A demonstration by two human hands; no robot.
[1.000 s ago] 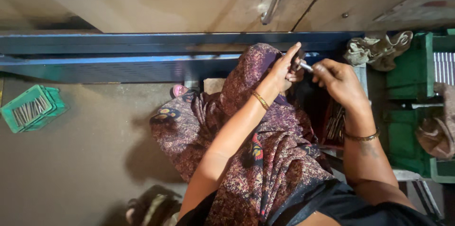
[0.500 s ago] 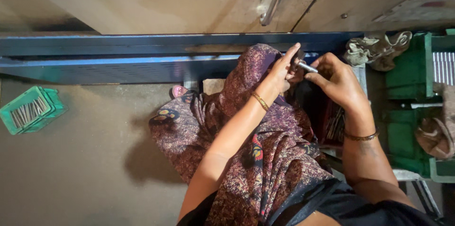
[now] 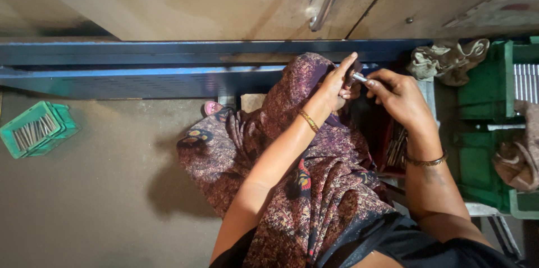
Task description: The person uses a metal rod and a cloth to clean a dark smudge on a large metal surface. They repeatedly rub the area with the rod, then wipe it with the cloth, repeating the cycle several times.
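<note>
Up near the blue metal beam, a small shiny metal pin is held between both hands. The left hand is curled around a small dark part at one end of it, with the first finger stuck out. The right hand is closed on the other end. A green crate of metal rods is seen far off on the floor, and a crumpled rag is seen near the right hand.
</note>
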